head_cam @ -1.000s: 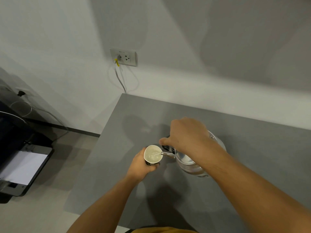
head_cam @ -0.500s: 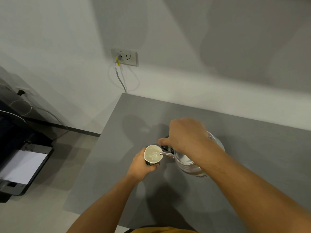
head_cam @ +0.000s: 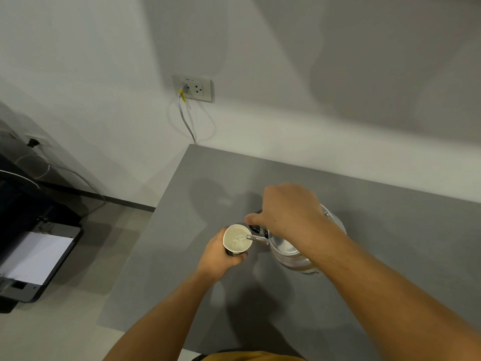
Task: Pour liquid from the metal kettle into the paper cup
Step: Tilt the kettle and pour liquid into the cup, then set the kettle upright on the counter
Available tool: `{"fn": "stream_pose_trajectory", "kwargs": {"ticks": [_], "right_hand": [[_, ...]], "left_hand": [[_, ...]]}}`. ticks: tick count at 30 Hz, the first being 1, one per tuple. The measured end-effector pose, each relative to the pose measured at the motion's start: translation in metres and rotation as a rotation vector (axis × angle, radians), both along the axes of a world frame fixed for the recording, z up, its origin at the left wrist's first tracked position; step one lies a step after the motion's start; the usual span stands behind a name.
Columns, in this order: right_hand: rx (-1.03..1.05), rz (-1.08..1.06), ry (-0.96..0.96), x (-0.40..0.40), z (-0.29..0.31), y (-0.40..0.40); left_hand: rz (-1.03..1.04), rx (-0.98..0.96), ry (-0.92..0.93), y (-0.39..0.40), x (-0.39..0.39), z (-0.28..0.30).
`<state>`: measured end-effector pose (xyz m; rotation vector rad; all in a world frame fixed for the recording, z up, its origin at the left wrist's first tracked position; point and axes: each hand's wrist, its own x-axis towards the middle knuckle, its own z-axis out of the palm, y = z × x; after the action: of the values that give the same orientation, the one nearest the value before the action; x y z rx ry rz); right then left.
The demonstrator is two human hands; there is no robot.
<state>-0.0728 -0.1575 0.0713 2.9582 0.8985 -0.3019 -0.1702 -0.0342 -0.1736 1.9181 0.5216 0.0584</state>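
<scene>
Mid-pour at a grey table: right hand, fingers curled shut on the black handle, tips the metal kettle w/ spout over the rim of the paper cup. Left hand wraps the cup's side from 7 o'clock, holding it just left of the kettle. Vs. a sec ago, little has shifted: same tilt, spout still at the cup's 3 o'clock edge, pale liquid inside. Pour prob. still running; fill level hard to judge. Wall socket at 11 o'clock.
</scene>
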Motion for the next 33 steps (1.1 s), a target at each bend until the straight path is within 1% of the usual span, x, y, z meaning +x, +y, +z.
{"fn": "stream_pose_trajectory", "kwargs": {"ticks": [11,16,19,22,25,31,33], "right_hand": [[0.099,-0.117,0.07,0.013,-0.007,-0.033],[0.242,-0.179,0.216,0.023,-0.021,-0.06],[0.297,-0.209,0.246,0.026,-0.029,-0.077],[0.409,-0.209,0.287,0.028,-0.04,-0.093],[0.478,-0.227,0.342,0.026,-0.049,-0.106],[0.533,-0.233,0.377,0.027,-0.059,-0.114],[0.594,-0.266,0.325,0.022,-0.043,-0.127]], "left_hand": [[-0.006,0.011,0.002,0.0,-0.001,0.002],[-0.018,0.029,0.004,0.001,-0.001,0.0],[-0.016,0.032,0.007,0.002,0.0,-0.001],[-0.017,0.039,0.014,0.002,-0.001,0.0],[-0.006,0.024,0.029,0.002,-0.001,0.0],[-0.009,0.006,0.039,0.006,0.004,0.002],[-0.033,0.05,-0.023,0.0,0.014,0.028]]}}
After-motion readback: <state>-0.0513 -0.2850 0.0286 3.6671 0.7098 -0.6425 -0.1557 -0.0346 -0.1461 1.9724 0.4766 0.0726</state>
